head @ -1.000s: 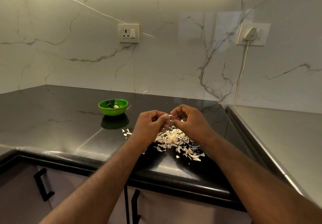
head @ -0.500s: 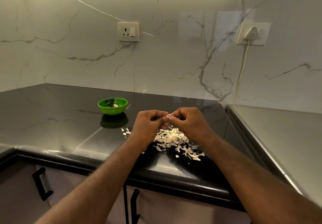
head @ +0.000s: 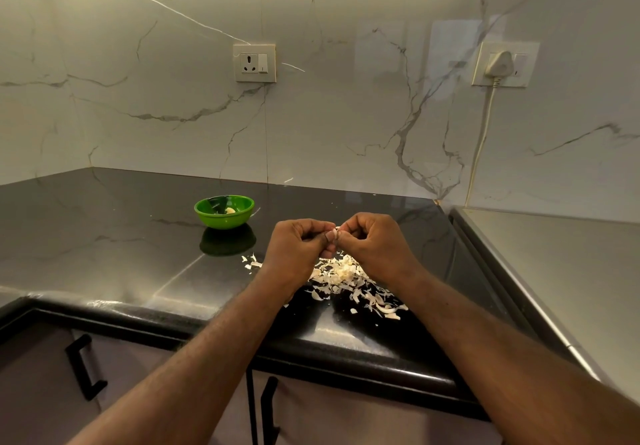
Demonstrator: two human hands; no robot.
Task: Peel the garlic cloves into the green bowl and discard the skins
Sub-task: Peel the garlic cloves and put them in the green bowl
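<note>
The left forearm (head: pixel 214 351) and right forearm (head: pixel 485 340) are bare along their full visible length, with fine hair on the surface. The left hand (head: pixel 294 254) and right hand (head: pixel 377 247) are likewise bare; the visible thumbnail (head: pixel 333 235) is trimmed short.

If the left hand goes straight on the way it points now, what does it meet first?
The left hand would likely meet the garlic clove it pinches, then the right hand.

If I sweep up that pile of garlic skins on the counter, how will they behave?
The garlic skins look thin and curled, so they are probably very light and apt to scatter. The counter is glossy, so they should slide easily, though stray flakes may stay behind.
</note>
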